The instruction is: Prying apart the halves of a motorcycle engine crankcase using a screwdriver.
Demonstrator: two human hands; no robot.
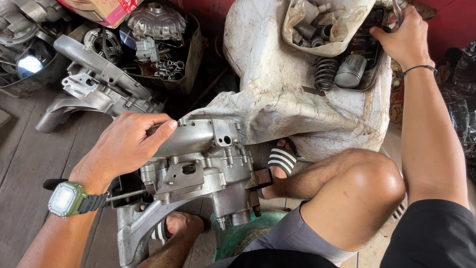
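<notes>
1. The engine case [198, 168] sat low in the middle, between the person's knees, above a green tub [238, 233] on the plank floor [25, 159].
2. The left hand [126, 146] lay on the case's upper left edge, fingers curled together over the rim, thumb tip touching the metal; a green watch [67, 198] sat on that wrist.
3. The right hand [404, 34] was up at the far right, closed around a thin metal tool [396, 10] at the edge of a dark tray [369, 59].
4. The tray held a coil spring [325, 72] and a grey cylinder [349, 71], lying just beside each other.
5. A clear bag [322, 25] of small metal parts rested partly over the tray.
6. Tray and bag lay on a stained white sack [277, 89], which rose directly behind the case.
7. The right knee [367, 183] and a striped sandal [282, 159] crowded the case's right side.
8. At upper left, a dark bin [191, 54] held a finned cover [156, 20] and loose fittings; another bare casing [94, 84] lay in front of it.
</notes>
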